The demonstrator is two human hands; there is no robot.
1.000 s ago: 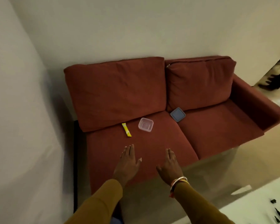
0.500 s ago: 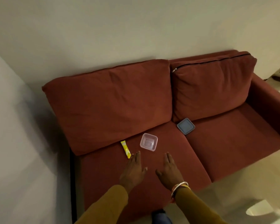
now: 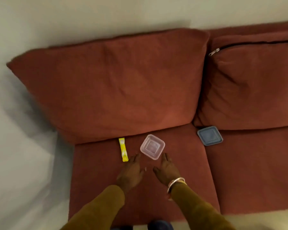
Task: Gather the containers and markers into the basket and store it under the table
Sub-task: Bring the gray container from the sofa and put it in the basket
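Clear plastic container (image 3: 152, 146) on the seat cushion (image 3: 98, 180), just beyond left hand (image 3: 130, 171) and right hand (image 3: 167, 170), both flat, fingers straight, holding nothing. Looks light, stiff, slightly slick; best taken by opposite rims. Yellow marker (image 3: 123, 149) just beside, blue lid (image 3: 209, 135) at the seam. Soft red sofa (image 3: 115, 83), pale wall (image 3: 90, 14).

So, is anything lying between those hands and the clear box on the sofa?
Nothing visible. The left hand and right hand, fingers straight, are just short of the clear box, with only seat cushion between. The yellow marker lies off to the left.
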